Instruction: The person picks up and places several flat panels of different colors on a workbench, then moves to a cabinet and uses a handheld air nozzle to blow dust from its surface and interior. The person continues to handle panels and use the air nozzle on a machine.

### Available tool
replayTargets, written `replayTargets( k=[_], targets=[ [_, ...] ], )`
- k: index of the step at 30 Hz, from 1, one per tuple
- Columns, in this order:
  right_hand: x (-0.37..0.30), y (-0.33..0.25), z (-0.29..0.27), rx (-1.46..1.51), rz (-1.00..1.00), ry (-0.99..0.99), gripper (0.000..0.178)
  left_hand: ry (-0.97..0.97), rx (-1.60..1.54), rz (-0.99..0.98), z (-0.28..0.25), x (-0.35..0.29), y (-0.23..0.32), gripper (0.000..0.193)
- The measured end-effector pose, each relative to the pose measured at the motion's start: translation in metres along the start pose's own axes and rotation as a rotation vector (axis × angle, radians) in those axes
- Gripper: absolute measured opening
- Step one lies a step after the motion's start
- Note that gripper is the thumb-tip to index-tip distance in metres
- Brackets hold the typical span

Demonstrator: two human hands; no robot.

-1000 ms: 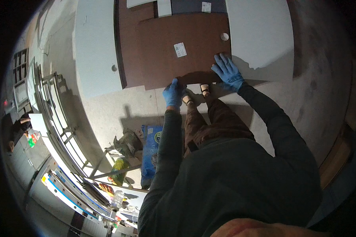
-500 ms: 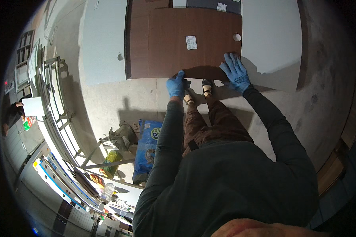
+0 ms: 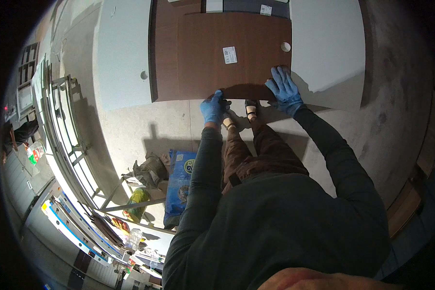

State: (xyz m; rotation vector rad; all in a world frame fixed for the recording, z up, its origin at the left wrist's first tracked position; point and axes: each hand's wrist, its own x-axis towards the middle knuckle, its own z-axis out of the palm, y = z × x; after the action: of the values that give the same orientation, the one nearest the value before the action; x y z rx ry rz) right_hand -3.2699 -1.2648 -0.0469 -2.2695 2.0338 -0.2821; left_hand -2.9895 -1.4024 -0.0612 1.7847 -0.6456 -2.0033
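A brown wood-grain panel (image 3: 212, 48) with a white label (image 3: 230, 55) and a round hole (image 3: 285, 47) lies in front of me, on top of other boards. My left hand (image 3: 212, 107), in a blue glove, is closed on the panel's near edge, thumb side up. The underside of that grip is hidden. At the near right corner rests my right hand (image 3: 285, 92), also gloved in blue, its fingers outstretched over the panel and the edge of the white board beside it.
White boards flank the brown panel, one on the left (image 3: 123, 58) and one on the right (image 3: 326, 48). A metal rack (image 3: 65, 116) stands at the left. Near my left forearm are a blue sack (image 3: 180, 183) and a yellow-green bag (image 3: 137, 203). Another person's arm (image 3: 24, 131) shows at far left.
The whole view has shifted slightly, while both hands keep their places on the panel. At far left, the white sheet by the other person is gone from view and that person's arm has moved.
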Motion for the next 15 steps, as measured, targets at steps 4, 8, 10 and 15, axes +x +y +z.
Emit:
replayTargets(
  k=[4,8,10,15],
  targets=[
    [-0.002,0.003,-0.004,-0.033,-0.007,-0.122,0.075,0.002,-0.032,0.031,0.0,-0.002,0.002,0.03],
    [-0.004,0.01,-0.007,-0.041,-0.06,-0.114,0.072,-0.021,-0.059,0.011,-0.002,-0.004,0.004,0.032],
    [-0.005,0.013,-0.007,-0.017,-0.054,-0.104,0.071,-0.03,-0.064,-0.014,-0.002,-0.004,0.004,0.032],
    [-0.004,0.012,-0.007,0.03,-0.047,-0.121,0.072,-0.052,-0.12,-0.003,-0.001,0.0,0.0,0.031]
  ],
)
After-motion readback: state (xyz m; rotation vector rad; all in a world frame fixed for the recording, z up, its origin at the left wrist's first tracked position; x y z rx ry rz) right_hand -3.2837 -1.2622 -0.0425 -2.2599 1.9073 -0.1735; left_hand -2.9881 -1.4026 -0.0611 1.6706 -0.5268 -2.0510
